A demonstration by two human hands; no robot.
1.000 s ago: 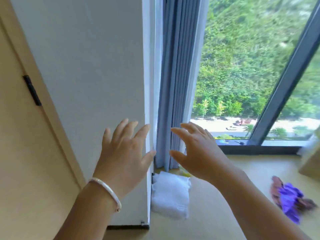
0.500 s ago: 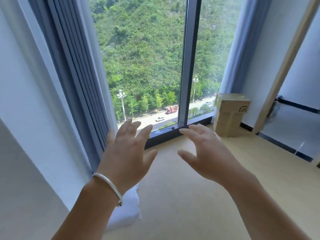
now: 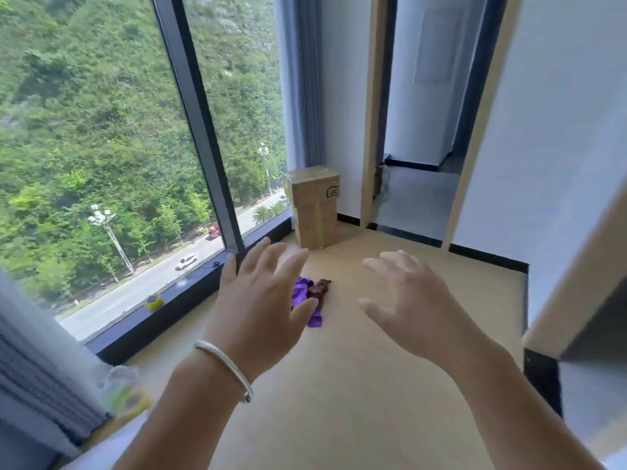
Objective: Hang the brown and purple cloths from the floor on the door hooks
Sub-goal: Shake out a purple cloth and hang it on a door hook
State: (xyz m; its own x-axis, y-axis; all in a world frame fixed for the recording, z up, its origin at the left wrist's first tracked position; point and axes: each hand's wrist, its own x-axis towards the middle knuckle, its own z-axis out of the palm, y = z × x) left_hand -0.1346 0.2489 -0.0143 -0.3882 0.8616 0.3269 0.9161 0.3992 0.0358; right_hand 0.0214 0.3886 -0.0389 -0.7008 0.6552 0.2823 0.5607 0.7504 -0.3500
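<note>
A purple cloth [image 3: 303, 289] and a brown cloth [image 3: 319, 288] lie crumpled together on the beige floor [image 3: 356, 385], in the middle of the view near the window. My left hand [image 3: 261, 307], with a silver bangle on the wrist, is raised with fingers spread and holds nothing; it partly covers the purple cloth. Held up to the right of the cloths, my right hand [image 3: 412, 300] has straight fingers and is empty too. No door hooks are visible.
A large window with a dark frame [image 3: 200, 130] fills the left. Stacked cardboard boxes [image 3: 314, 205] stand in the corner by a curtain. An open doorway [image 3: 417, 130] lies beyond. Tape rolls [image 3: 130, 400] and a white bundle sit at the lower left, and a yellow roll [image 3: 154, 301] rests on the sill.
The view has swung right from the wall and curtain to the window, then to the room corner. The cloths have come back into view on the floor. Both hands stay raised and empty.
</note>
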